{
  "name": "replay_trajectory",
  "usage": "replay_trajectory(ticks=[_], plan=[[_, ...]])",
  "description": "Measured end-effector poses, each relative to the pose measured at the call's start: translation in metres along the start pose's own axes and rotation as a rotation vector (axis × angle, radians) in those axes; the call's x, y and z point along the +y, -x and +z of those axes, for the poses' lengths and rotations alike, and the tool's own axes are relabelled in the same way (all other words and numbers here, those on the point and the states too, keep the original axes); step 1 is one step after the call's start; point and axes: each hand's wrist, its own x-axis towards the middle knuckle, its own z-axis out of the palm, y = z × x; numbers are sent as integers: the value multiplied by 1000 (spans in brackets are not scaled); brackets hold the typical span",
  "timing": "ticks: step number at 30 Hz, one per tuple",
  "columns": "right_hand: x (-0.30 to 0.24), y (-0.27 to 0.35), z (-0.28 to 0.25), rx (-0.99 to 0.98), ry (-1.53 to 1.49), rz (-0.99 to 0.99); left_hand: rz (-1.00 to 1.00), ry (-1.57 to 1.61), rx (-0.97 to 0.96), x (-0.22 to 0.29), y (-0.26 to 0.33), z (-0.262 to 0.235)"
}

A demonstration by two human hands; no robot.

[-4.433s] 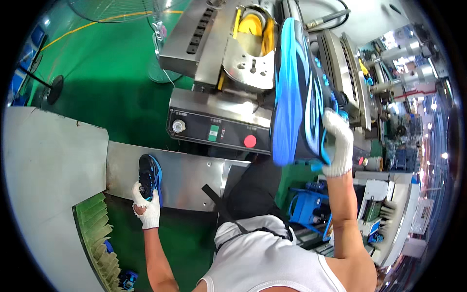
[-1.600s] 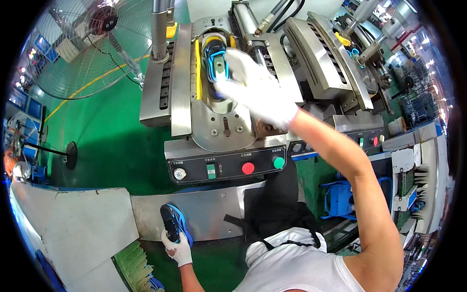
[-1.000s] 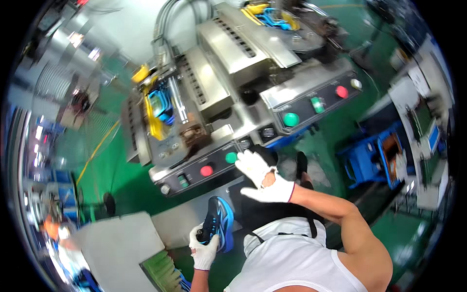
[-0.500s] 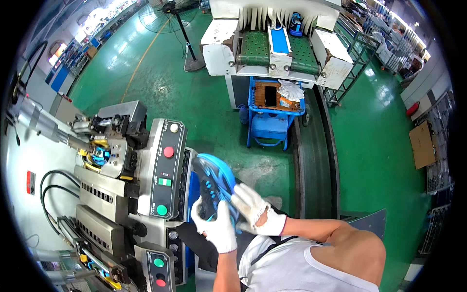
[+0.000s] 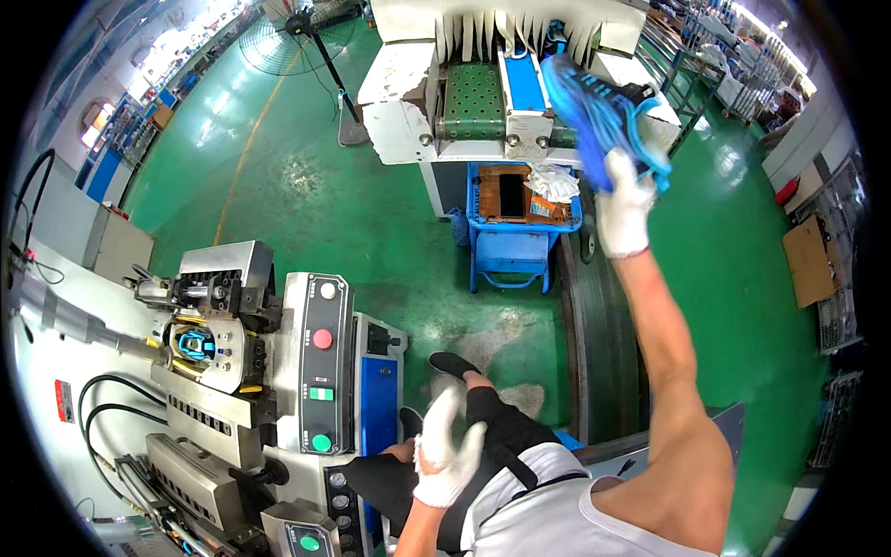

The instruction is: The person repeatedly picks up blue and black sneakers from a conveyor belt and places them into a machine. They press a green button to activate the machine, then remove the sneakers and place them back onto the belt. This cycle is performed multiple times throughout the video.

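Gloved in white, my right hand (image 5: pixel 624 206) reaches far forward and grips a blue and black shoe (image 5: pixel 603 116), which is smeared by motion. The shoe is in front of the right side of a white conveyor machine (image 5: pixel 397 93), partly covering its right green belt. My left hand (image 5: pixel 448 453), also in a white glove, is raised above my lap with its fingers apart and nothing in them. Beside it on the left stands a metal machine with a button panel (image 5: pixel 323 367). Another blue shoe piece (image 5: pixel 196 344) sits clamped in that machine's far station.
Below the conveyor stands a blue cart (image 5: pixel 510 243) with a dark phone (image 5: pixel 512 195) and a white cloth on its top. A standing fan (image 5: pixel 320 56) is at the far left. A dark floor-level belt (image 5: pixel 608 343) runs along my right. Another shoe (image 5: pixel 555 37) lies at the conveyor's curtain.
My right hand has carried the shoe from above my lap up to the conveyor's right side. My left hand has let go of it and moved lower.
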Motion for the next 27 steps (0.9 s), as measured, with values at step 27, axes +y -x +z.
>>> replay_trajectory(ticks=[27], plan=[[81,-318,-176,-180,765,140,-524,35,195,-88,119,-15]])
